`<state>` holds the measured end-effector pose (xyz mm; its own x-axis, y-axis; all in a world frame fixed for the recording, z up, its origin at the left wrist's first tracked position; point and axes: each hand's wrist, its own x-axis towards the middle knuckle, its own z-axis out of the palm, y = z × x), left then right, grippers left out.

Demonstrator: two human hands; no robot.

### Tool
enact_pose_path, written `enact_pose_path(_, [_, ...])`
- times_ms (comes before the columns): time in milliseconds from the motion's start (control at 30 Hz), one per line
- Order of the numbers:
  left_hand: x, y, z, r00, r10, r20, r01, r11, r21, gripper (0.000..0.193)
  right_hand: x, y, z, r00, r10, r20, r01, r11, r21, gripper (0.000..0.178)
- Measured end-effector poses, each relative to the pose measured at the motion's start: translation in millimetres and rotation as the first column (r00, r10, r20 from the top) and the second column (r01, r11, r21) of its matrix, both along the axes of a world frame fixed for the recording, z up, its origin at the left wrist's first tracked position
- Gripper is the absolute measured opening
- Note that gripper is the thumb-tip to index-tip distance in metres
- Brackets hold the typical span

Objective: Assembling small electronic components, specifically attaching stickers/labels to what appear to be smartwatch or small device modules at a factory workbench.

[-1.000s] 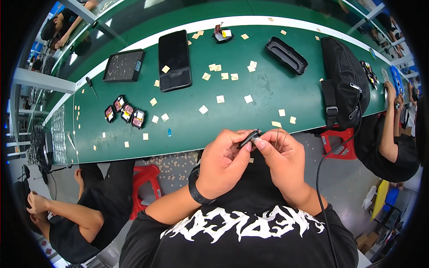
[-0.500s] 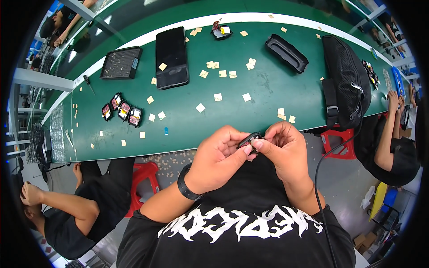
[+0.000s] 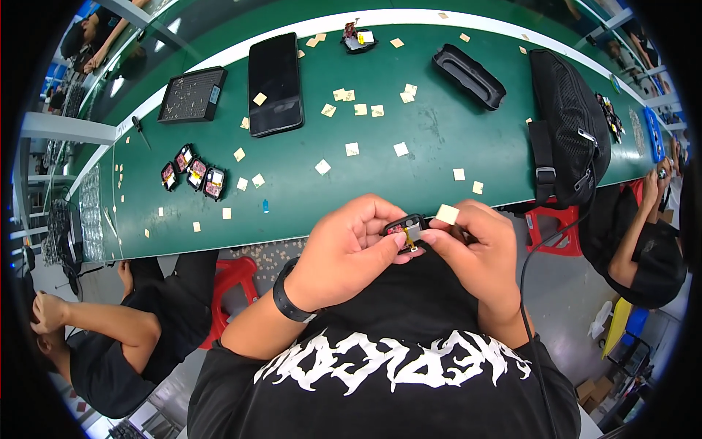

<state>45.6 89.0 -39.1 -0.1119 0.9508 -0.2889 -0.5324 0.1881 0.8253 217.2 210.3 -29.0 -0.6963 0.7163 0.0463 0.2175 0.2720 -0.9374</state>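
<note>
My left hand (image 3: 349,249) grips a small black device casing (image 3: 404,225) between thumb and fingers. The casing's inside faces up, showing a reddish circuit board, a silvery block and a bit of yellow. My right hand (image 3: 472,245) is at its right side, with the thumb tip at the casing's edge. A pale square pad (image 3: 447,214) sits at the bent index finger of that hand; how it is held is partly hidden. Several similar open casings (image 3: 196,173) lie together on the left part of the green table (image 3: 292,190).
Pale square pads (image 3: 352,149) are scattered over the table. Farther back are a black tray (image 3: 192,95), a large black phone-like slab (image 3: 276,84), another opened casing (image 3: 358,39) and an empty black holder (image 3: 469,77). A black bag (image 3: 567,132) lies right. People sit on both sides.
The casing has turned so its inside shows more. A pale pad has come into view at my right index finger. One of the overlapping pads near the table's front edge no longer shows there.
</note>
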Motion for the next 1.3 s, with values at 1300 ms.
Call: enact_pose_path(1300, [-8, -10, 29, 0.986, -0.169, 0.004, 0.168, 0.984, 0.055, 0.048, 41, -7, 35, 0.957, 0.230, 0.176, -0.289, 0.793, 0.536, 0.044])
